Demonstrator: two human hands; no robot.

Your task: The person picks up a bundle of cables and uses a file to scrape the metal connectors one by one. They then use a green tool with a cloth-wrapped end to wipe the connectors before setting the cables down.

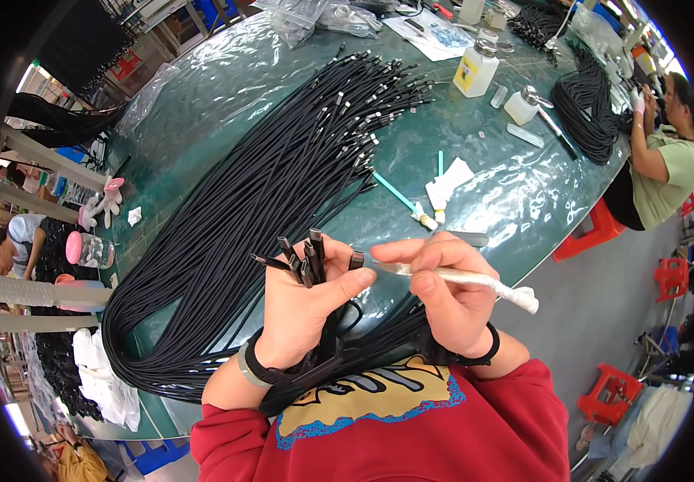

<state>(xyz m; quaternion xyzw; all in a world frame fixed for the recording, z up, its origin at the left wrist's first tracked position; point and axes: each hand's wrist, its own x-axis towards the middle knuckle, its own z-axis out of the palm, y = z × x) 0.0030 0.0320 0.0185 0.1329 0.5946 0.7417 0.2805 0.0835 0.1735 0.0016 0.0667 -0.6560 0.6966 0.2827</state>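
My left hand [294, 309] is closed around several black cables, whose connector ends [308, 265] stick up from the fist. One connector [356, 259] is set apart at the thumb and fingertip, pointing toward my right hand. My right hand [455, 297] pinches a thin knife-like tool [475, 278] with a white-wrapped handle. Its narrow metal tip lies close to that connector; whether they touch I cannot tell. To the left, a large bundle of black cables [226, 185] lies looped on the green table [515, 201], its connector ends fanned out at the far side.
Beyond my right hand lie green-handled swabs [395, 193] and a crumpled white wipe [451, 178]. Bottles of clear liquid [476, 68] stand farther back, near a pen [557, 135]. Another cable coil [584, 112] lies by a seated co-worker [660, 161]. A pink-lidded jar [90, 251] is at left.
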